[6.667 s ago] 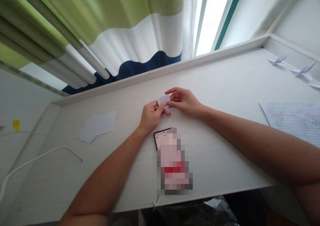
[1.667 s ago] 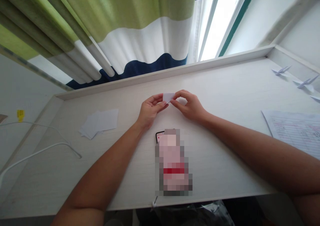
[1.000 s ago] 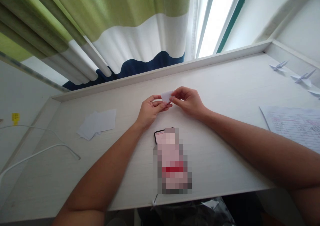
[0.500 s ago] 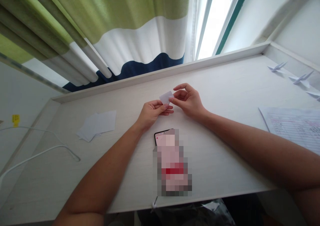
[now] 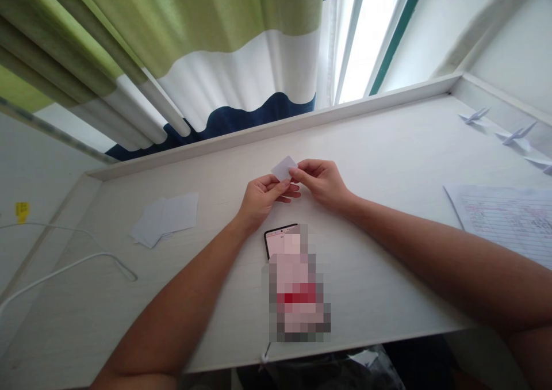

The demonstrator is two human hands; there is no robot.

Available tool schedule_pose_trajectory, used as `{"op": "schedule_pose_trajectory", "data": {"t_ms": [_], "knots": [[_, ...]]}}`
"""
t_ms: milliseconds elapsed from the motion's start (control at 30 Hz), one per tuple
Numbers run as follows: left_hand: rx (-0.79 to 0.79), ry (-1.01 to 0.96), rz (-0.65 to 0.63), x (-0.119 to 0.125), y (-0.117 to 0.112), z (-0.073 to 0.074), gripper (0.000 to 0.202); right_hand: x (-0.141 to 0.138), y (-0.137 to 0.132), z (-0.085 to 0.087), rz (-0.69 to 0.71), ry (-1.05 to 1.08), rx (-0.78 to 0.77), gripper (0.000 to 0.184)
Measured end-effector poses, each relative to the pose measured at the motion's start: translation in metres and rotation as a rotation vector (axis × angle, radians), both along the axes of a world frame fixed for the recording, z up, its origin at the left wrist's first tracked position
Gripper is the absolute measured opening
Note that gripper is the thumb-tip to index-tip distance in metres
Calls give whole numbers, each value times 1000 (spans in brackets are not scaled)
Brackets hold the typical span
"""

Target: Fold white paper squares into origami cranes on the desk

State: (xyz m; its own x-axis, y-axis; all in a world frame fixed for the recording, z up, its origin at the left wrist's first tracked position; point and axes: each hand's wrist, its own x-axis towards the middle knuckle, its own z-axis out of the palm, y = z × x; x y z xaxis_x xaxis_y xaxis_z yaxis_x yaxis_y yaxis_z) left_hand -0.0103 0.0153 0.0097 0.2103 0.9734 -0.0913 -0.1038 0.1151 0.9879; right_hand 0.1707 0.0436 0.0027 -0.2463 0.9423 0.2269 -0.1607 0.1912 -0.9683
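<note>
One small white paper (image 5: 284,168) was pinched between both hands above the desk (image 5: 388,148), lifted clear, probably so its edges could be worked. The left hand (image 5: 261,197) gripped its lower edge with thumb and fingers closed; the right hand (image 5: 321,180) nipped its right corner, fingers curled. One phone (image 5: 282,240) lay just below. One stack of sheets (image 5: 166,224) sat left; three cranes (image 5: 509,137) stood far right by one lined sheet (image 5: 509,217).
</note>
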Motion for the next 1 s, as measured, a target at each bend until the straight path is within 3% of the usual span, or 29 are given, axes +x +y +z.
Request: {"op": "schedule_pose_trajectory", "data": {"t_ms": [600, 833, 1000], "knots": [[39, 74, 1, 1, -2, -2, 48, 1, 2, 0, 81, 14, 12, 45], [243, 91, 176, 0, 1, -5, 41, 0, 1, 1, 98, -27, -13, 50], [319, 96, 134, 1, 1, -6, 35, 2, 3, -3, 95, -63, 4, 50]]}}
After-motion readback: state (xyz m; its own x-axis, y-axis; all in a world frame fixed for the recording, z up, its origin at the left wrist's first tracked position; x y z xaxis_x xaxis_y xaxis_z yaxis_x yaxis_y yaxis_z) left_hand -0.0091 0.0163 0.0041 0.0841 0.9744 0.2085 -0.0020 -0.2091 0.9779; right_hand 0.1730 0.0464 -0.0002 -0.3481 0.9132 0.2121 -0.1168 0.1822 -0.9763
